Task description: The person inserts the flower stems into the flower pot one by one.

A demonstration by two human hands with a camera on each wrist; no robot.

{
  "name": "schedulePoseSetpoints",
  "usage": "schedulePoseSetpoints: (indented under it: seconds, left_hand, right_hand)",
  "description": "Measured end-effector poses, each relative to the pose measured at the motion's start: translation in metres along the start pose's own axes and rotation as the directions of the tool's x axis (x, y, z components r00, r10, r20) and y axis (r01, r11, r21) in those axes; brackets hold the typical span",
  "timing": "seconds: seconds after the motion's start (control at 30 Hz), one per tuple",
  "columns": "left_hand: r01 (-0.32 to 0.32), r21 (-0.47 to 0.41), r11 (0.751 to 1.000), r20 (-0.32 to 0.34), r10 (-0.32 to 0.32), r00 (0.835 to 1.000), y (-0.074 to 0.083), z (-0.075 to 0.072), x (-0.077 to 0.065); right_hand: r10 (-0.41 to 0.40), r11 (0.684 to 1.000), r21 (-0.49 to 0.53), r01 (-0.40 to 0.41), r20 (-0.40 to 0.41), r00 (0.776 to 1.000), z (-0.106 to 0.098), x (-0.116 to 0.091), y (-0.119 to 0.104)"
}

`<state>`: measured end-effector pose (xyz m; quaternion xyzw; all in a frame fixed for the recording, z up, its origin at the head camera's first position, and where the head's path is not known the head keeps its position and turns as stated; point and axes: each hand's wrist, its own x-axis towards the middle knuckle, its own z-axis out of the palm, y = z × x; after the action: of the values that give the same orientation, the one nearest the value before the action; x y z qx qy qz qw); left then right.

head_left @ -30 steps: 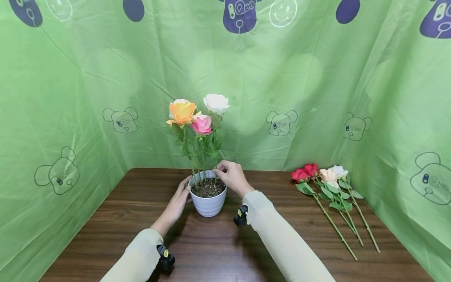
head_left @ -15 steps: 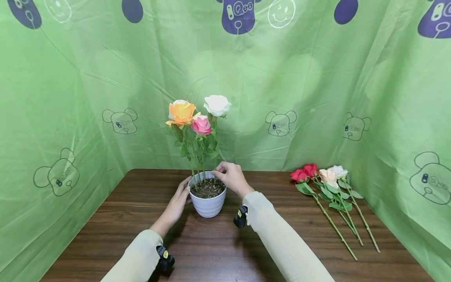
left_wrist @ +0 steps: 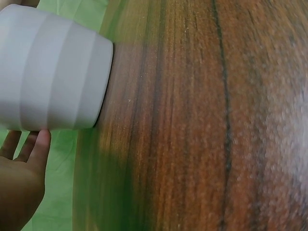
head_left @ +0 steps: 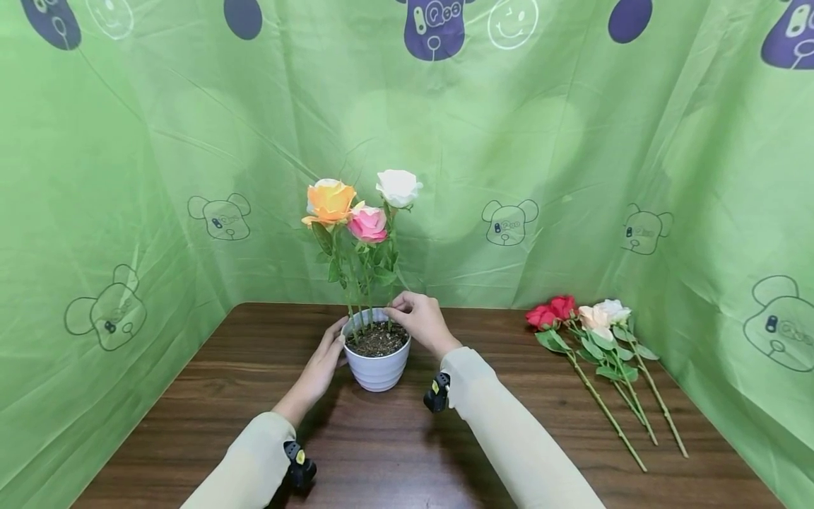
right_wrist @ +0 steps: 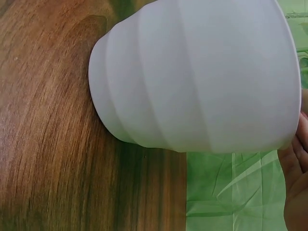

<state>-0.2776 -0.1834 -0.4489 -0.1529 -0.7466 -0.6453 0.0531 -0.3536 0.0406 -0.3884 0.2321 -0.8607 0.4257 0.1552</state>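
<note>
A white ribbed flower pot (head_left: pixel 376 372) filled with dark soil (head_left: pixel 379 341) stands upright on the table. An orange rose (head_left: pixel 331 202), a pink rose (head_left: pixel 368 224) and a white rose (head_left: pixel 398 188) rise from it on green stems. My right hand (head_left: pixel 422 320) is at the pot's right rim, pinching the white rose's stem low down, just above the soil. Against the pot's left side rests my left hand (head_left: pixel 322 363); in the left wrist view its extended fingers (left_wrist: pixel 41 147) touch the wall of the pot (left_wrist: pixel 57 72). The right wrist view shows mostly pot (right_wrist: pixel 202 82), with part of my right hand (right_wrist: pixel 297 178) beyond the rim.
On the right of the brown wooden table (head_left: pixel 381 452) lie red roses (head_left: pixel 550 312), a peach rose (head_left: pixel 596 319) and a white rose (head_left: pixel 615 311), stems pointing toward the front. Green printed cloth (head_left: pixel 445 127) encloses the back and both sides.
The potted white rose's bloom has shifted slightly to the right, away from the pink one. Both hands keep nearly the same places, and the pot has stayed put.
</note>
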Motion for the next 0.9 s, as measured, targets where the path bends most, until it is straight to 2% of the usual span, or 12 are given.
schedulePoseSetpoints:
  seconds: [0.4, 0.73, 0.9]
  left_hand:
    - [0.004, 0.003, 1.0, -0.002, -0.004, 1.0, -0.0006, 0.0001, 0.0001]
    - [0.0, 0.003, 1.0, -0.004, 0.0, 1.0, -0.0004, 0.0004, 0.0002]
    - [0.005, 0.006, 1.0, -0.004, -0.005, 1.0, -0.0013, 0.0002, 0.0009]
  right_hand:
    - [-0.006, 1.0, 0.023, 0.006, 0.0, 1.0, -0.0007, -0.002, -0.0003]
    - [0.061, 0.997, 0.042, -0.061, 0.007, 0.998, -0.0028, -0.0009, 0.0]
    - [0.056, 0.998, 0.037, -0.056, 0.005, 0.998, -0.0038, 0.0003, 0.0003]
